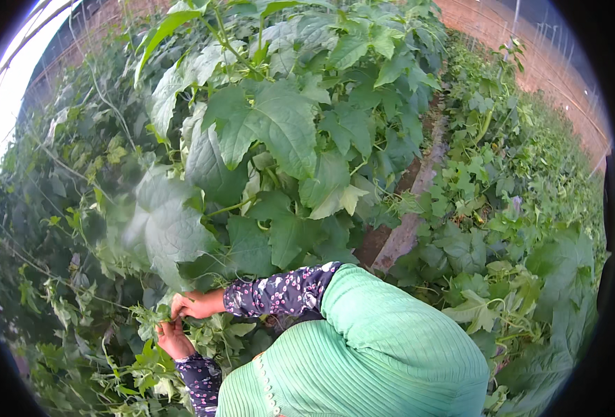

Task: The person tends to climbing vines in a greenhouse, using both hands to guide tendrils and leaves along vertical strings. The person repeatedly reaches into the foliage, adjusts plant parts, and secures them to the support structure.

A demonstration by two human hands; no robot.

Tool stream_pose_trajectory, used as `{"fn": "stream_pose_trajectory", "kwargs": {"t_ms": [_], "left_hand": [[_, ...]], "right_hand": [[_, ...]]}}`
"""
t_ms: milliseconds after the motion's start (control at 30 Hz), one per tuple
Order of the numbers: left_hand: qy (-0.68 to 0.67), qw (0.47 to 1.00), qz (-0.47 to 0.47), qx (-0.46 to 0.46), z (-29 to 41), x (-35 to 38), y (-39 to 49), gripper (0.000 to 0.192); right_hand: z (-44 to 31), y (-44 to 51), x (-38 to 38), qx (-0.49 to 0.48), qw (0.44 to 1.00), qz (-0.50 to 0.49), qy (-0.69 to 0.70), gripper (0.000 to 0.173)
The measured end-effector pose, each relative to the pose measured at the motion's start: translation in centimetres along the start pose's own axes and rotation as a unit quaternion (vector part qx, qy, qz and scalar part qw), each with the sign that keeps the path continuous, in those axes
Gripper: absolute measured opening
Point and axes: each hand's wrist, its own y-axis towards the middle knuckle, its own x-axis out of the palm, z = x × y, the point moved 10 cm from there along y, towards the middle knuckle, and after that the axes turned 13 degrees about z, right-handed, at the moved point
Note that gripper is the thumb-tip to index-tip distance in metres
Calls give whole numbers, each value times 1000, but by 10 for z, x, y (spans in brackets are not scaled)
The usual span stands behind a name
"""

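My left hand (pixel 174 340) and my right hand (pixel 195 305) meet at a leafy vine tip (pixel 151 319) at the lower left. The fingers of both hands are pinched together on its stem, near a thin support string (pixel 96 298) that runs in from the left. Exactly what lies between the fingertips is too small to tell. A large lobed leaf (pixel 174 229) hangs just above my hands. Dark floral sleeves cover both forearms.
Dense climbing vines with broad leaves (pixel 271 122) rise in front. A narrow soil path (pixel 409 224) runs between this row and a lower row of vines (pixel 469 250) at the right. Several thin strings cross the foliage at the left. Bare soil and upright poles show farther off.
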Motion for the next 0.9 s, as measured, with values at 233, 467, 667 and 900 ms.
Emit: {"fn": "stream_pose_trajectory", "kwargs": {"t_ms": [233,467,667,900], "left_hand": [[29,988,-81,-128,-17,16,-42,26],[53,990,-17,-131,-6,13,-42,33],[-52,986,-74,-140,10,26,-42,18],[-31,988,-58,-140,5,21,-34,15]], "right_hand": [[-20,10,-26,-95,987,28,-125,12],[-57,21,-13,26,998,-38,36,12],[-48,22,-9,3,997,-61,46,10],[-49,23,-17,12,1000,8,4,11]]}}
